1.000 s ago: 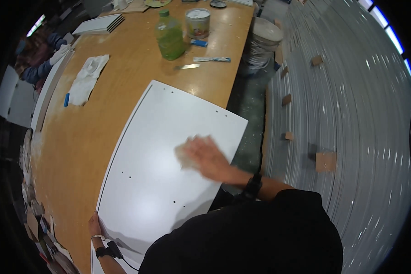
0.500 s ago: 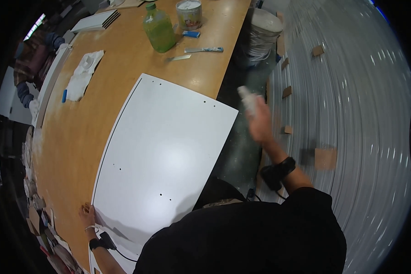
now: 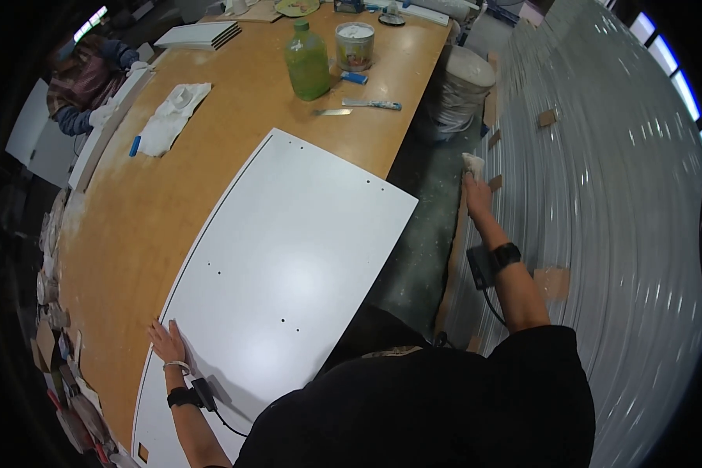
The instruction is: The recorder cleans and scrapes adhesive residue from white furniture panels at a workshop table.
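A large white panel (image 3: 288, 226) with small drilled holes and a dark line along its left side lies on the wooden table, its right part jutting past the table edge. My left hand (image 3: 168, 341) rests on the panel's left edge with its fingers stretched out. Off to the right, my right hand (image 3: 477, 200) is closed around a crumpled white cloth (image 3: 473, 165). It is held out over the floor gap, away from the panel and close to the plastic-wrapped stack.
Farther up the table (image 3: 125, 257) are a green bottle (image 3: 308, 64), a tub (image 3: 354, 48), a knife (image 3: 371, 104) and a white cloth (image 3: 171, 117). The wrapped stack (image 3: 616, 195) stands at right, behind a wrapped bucket (image 3: 462, 90). At far left, another person (image 3: 90, 86) handles a long white piece.
My right hand has swung outward to the right with the cloth. My left hand has gone from curled at the panel's edge to lying on it with fingers spread. The view has shifted slightly.
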Demonstrator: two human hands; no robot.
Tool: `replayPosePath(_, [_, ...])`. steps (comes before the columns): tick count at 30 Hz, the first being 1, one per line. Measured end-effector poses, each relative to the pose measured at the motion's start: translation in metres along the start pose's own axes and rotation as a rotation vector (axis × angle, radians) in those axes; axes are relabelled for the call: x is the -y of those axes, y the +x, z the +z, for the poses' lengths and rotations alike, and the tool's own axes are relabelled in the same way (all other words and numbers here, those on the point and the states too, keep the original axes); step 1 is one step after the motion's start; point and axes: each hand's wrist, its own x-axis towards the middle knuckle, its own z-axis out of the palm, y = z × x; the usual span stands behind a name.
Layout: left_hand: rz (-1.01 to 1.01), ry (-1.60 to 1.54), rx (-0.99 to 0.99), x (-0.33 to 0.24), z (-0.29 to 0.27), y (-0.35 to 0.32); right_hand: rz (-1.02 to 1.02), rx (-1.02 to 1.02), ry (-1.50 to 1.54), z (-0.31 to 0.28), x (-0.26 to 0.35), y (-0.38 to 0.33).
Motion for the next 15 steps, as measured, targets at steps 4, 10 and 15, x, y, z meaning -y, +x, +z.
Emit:
replayPosePath(4, [-0.197,-0.009,0.045,-0.008,0.000,0.005,-0.139,0.140,0.050,0.014,0.070,-0.017])
replayPosePath(10, [-0.348,0.031,0.066,-0.121,-0.003,0.023,-0.828,0.287,-0.118,0.093,0.142,0.029])
replayPosePath(15, [-0.372,0.031,-0.024,-0.217,-0.009,0.031,-1.028,0.784,-0.364,0.153,0.162,0.069])
